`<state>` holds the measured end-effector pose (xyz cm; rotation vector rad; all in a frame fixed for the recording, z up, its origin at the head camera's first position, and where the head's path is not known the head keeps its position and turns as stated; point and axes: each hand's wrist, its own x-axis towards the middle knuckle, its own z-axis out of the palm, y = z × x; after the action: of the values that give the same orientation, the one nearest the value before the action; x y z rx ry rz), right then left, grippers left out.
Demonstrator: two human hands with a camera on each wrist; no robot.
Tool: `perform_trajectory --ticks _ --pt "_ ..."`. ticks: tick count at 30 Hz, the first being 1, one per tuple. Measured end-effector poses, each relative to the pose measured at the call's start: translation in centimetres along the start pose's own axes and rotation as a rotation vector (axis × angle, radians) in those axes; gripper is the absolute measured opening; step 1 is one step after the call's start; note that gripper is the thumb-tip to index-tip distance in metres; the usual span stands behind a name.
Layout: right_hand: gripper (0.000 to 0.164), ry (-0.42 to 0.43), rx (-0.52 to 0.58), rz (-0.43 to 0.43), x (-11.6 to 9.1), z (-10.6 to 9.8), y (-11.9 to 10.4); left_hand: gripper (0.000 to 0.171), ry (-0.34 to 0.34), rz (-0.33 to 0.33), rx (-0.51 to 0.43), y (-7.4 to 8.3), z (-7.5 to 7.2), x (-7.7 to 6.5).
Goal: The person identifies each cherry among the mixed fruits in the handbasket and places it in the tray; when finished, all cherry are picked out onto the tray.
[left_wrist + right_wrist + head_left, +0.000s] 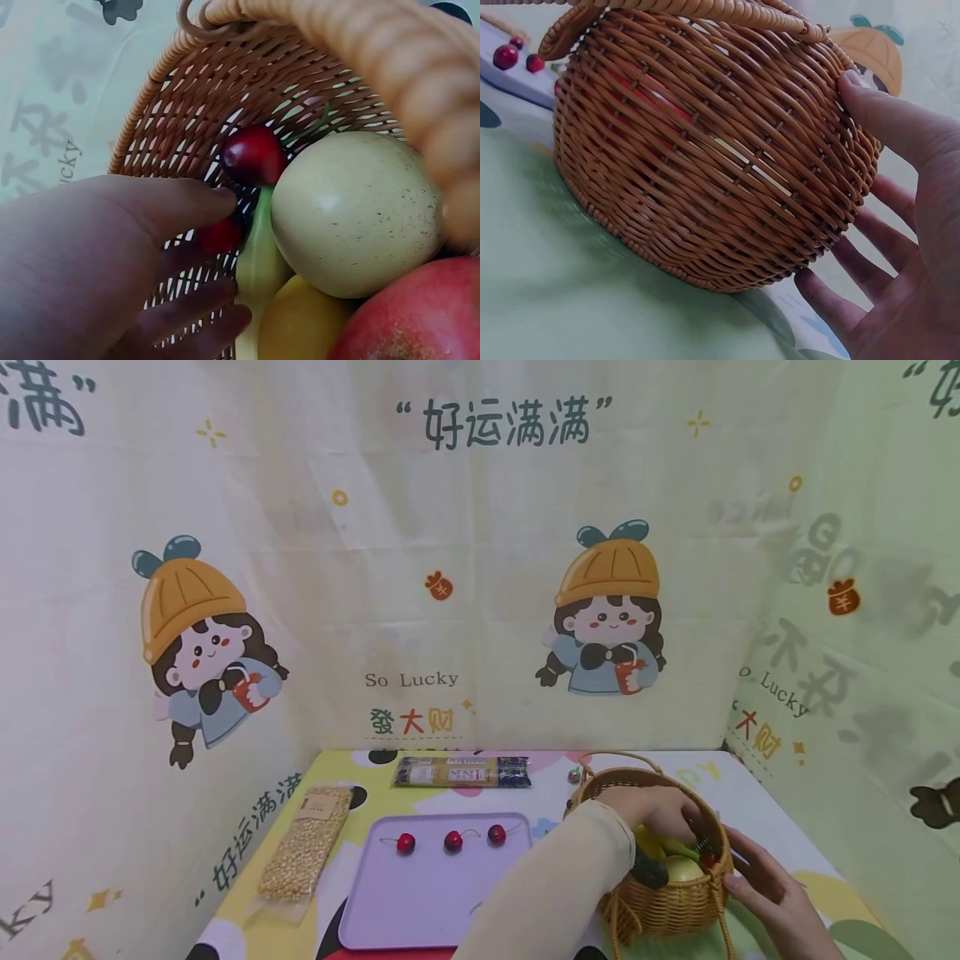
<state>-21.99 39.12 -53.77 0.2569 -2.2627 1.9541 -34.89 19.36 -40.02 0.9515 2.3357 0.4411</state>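
My left hand [660, 814] reaches into a wicker basket [675, 910] of fruit. In the left wrist view its thumb is close beside a dark red cherry [252, 155], with the other fingers spread below. A second cherry [221, 235] shows between thumb and fingers, partly covered; whether they touch it I cannot tell. Beside these lie a pale round fruit [356, 214], a banana [259, 262], a yellow fruit [304, 322] and a red fruit [420, 319]. My right hand [772, 885] holds the basket's outer side, thumb up by the rim and fingers lower on the wall.
Left of the basket lies a lilac tray [405, 910] with three cherries [453, 841] in a row; my left sleeve [555, 885] covers its right part. A packet of noodles [461, 772] lies behind it, a bag of pale grains [303, 847] at its left. Printed cloth encloses the table.
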Motion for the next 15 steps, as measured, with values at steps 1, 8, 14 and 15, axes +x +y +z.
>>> perform_trajectory --ticks 1,8,14,15 --pt "0.065 0.001 -0.002 0.0 0.0 0.0 0.0 0.033 0.015 -0.005 0.014 0.0 0.0 0.0" --pt "0.065 0.002 -0.01 0.009 -0.1 0.0 0.0 0.025 0.08 -0.028 0.162 0.1 0.3 -0.3" --pt "0.065 0.011 -0.021 0.027 0.0 0.1 0.2 0.015 0.096 -0.129 0.19 0.2 0.4 -1.2" --pt "0.065 0.011 -0.023 0.03 0.0 0.1 0.3 0.014 0.106 -0.149 0.189 0.2 0.3 -1.4"
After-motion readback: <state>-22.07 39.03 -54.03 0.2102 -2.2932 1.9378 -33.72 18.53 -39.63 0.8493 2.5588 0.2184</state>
